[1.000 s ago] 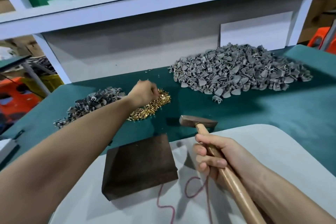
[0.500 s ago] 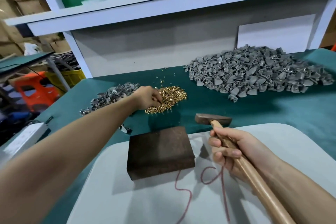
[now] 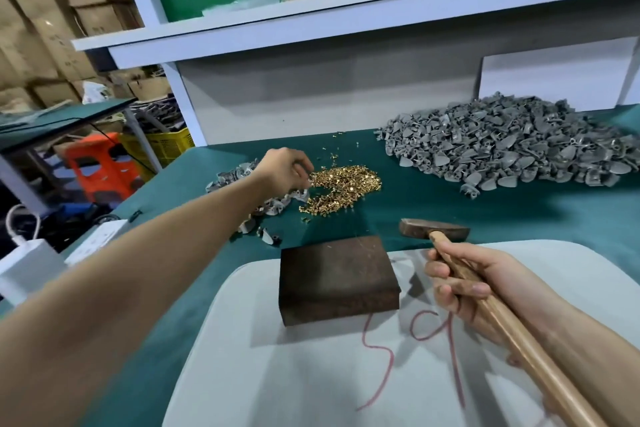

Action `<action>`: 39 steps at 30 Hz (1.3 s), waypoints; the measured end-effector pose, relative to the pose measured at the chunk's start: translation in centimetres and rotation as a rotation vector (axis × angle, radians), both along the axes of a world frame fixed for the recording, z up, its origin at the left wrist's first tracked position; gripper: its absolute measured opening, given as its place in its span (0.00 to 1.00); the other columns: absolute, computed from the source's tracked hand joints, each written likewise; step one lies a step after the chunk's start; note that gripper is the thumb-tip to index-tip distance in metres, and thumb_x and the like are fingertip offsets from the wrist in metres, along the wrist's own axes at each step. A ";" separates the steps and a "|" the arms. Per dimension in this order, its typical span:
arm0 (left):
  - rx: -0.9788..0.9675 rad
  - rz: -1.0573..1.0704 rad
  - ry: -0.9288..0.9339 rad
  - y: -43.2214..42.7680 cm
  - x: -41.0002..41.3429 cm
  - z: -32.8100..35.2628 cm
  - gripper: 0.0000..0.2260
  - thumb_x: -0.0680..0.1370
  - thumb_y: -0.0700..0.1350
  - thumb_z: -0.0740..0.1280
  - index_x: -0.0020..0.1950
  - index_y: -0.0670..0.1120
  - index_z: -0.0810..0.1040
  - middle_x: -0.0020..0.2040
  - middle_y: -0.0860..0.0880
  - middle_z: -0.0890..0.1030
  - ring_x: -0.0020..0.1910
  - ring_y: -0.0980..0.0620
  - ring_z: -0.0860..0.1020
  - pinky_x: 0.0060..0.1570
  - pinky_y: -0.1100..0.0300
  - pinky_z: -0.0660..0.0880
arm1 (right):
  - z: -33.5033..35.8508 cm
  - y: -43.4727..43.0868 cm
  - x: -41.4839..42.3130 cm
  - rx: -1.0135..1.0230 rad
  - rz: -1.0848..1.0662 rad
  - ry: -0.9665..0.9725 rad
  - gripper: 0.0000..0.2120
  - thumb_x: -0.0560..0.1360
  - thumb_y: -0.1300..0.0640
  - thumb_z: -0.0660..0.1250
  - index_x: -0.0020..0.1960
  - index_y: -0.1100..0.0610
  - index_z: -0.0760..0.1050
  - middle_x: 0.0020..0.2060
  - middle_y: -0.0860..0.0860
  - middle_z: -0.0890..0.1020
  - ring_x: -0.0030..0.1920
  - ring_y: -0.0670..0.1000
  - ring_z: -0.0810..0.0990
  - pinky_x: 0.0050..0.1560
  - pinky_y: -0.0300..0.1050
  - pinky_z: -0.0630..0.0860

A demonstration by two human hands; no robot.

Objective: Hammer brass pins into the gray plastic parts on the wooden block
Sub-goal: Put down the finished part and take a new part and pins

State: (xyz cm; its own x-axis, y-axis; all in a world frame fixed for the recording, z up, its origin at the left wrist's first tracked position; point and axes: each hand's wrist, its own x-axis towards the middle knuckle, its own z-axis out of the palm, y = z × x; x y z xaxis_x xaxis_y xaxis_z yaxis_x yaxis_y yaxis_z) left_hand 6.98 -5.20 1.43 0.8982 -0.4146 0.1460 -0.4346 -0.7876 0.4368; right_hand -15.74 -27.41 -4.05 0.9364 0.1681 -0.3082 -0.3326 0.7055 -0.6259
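Nearest, a white board [image 3: 311, 374] marked in red is laid on the green mat [image 3: 519, 218]. The wooden block [image 3: 337, 279] is set on the board's far edge. Just right of it the hammer [image 3: 434, 230] is gripped by the right hand [image 3: 464, 284], all fingers wrapped round the wooden handle. Farther off, the left hand [image 3: 282, 168] is curled down at the left edge of the brass pins [image 3: 343, 187]; whether a pin is pinched cannot be told. A small heap of gray parts [image 3: 270, 208] is partly hidden under that wrist, and a large heap of gray parts [image 3: 512, 149] is piled at far right.
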 end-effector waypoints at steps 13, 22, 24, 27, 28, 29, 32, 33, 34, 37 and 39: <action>0.322 -0.302 -0.129 8.5 -5.3 -2.2 0.02 0.72 0.37 0.74 0.43 0.42 0.85 0.39 0.47 0.83 0.37 0.52 0.79 0.36 0.74 0.68 | 0.8 2.3 -0.9 -0.554 -0.258 0.007 0.18 0.63 0.62 0.72 0.49 0.71 0.75 0.22 0.57 0.70 0.26 0.55 0.77 0.22 0.40 0.74; -0.521 -0.149 0.133 5.5 -9.8 0.0 0.04 0.72 0.38 0.73 0.41 0.45 0.80 0.37 0.51 0.81 0.38 0.57 0.78 0.45 0.63 0.75 | 2.0 2.4 -1.8 -1.992 -0.392 -0.017 0.04 0.71 0.54 0.65 0.39 0.53 0.73 0.33 0.54 0.79 0.37 0.59 0.74 0.33 0.46 0.65; -0.682 -0.272 0.221 4.3 -12.2 0.7 0.05 0.72 0.35 0.72 0.42 0.44 0.80 0.39 0.50 0.81 0.38 0.58 0.78 0.44 0.68 0.75 | 2.2 2.5 -1.7 -1.975 -0.392 -0.043 0.07 0.70 0.56 0.65 0.34 0.55 0.70 0.32 0.54 0.77 0.36 0.59 0.72 0.32 0.46 0.63; -0.748 -0.383 0.321 2.6 -14.3 0.3 0.09 0.73 0.31 0.71 0.42 0.44 0.80 0.40 0.49 0.82 0.39 0.58 0.78 0.45 0.67 0.76 | 2.3 2.0 -1.6 -1.946 -0.390 -0.069 0.12 0.69 0.58 0.66 0.29 0.58 0.67 0.29 0.55 0.72 0.31 0.54 0.70 0.29 0.44 0.59; -0.768 -0.396 0.350 2.2 -14.8 0.0 0.08 0.73 0.30 0.70 0.42 0.43 0.79 0.41 0.49 0.82 0.39 0.57 0.78 0.45 0.66 0.76 | 2.2 1.8 -1.6 -1.952 -0.385 -0.041 0.13 0.70 0.58 0.66 0.29 0.58 0.68 0.28 0.55 0.72 0.31 0.55 0.69 0.29 0.45 0.59; -0.794 -0.394 0.382 2.0 -15.1 -0.4 0.08 0.73 0.30 0.70 0.43 0.43 0.79 0.41 0.49 0.82 0.38 0.57 0.79 0.44 0.66 0.76 | 2.0 1.6 -1.6 -1.984 -0.374 -0.012 0.14 0.71 0.57 0.66 0.29 0.59 0.69 0.27 0.55 0.72 0.32 0.57 0.69 0.30 0.46 0.60; -0.891 -0.347 0.467 1.7 -15.5 -1.8 0.07 0.73 0.30 0.70 0.44 0.42 0.78 0.41 0.47 0.82 0.37 0.55 0.79 0.43 0.64 0.77 | 1.6 1.1 -1.9 -2.112 -0.304 0.089 0.17 0.75 0.51 0.64 0.32 0.61 0.75 0.28 0.56 0.74 0.35 0.60 0.73 0.34 0.46 0.66; -0.913 -0.335 0.474 1.7 -15.4 -2.3 0.07 0.73 0.30 0.70 0.44 0.42 0.78 0.41 0.46 0.82 0.37 0.54 0.79 0.43 0.64 0.77 | 1.8 1.1 -2.1 -2.150 -0.318 0.112 0.17 0.75 0.49 0.63 0.34 0.61 0.76 0.29 0.56 0.75 0.36 0.61 0.75 0.35 0.46 0.68; -0.940 -0.332 0.489 1.8 -15.2 -2.6 0.08 0.73 0.30 0.69 0.44 0.42 0.78 0.42 0.45 0.82 0.37 0.53 0.79 0.43 0.63 0.77 | 2.0 1.0 -2.1 -2.200 -0.363 0.097 0.17 0.75 0.49 0.63 0.36 0.60 0.76 0.30 0.56 0.76 0.37 0.61 0.77 0.36 0.46 0.69; -1.127 -0.320 0.611 1.9 -14.7 -2.9 0.09 0.73 0.29 0.68 0.43 0.43 0.78 0.42 0.43 0.82 0.38 0.51 0.81 0.43 0.61 0.79 | 3.8 2.7 -1.4 -2.081 -0.575 -0.231 0.08 0.74 0.52 0.68 0.39 0.54 0.79 0.31 0.48 0.79 0.35 0.52 0.77 0.37 0.43 0.68; -1.223 -0.307 0.670 1.7 -14.6 -2.9 0.09 0.73 0.28 0.67 0.42 0.42 0.77 0.39 0.44 0.82 0.36 0.51 0.82 0.40 0.63 0.79 | 4.9 5.5 -0.6 -1.733 -0.491 -0.422 0.04 0.71 0.56 0.70 0.38 0.52 0.81 0.27 0.42 0.79 0.29 0.42 0.75 0.35 0.38 0.68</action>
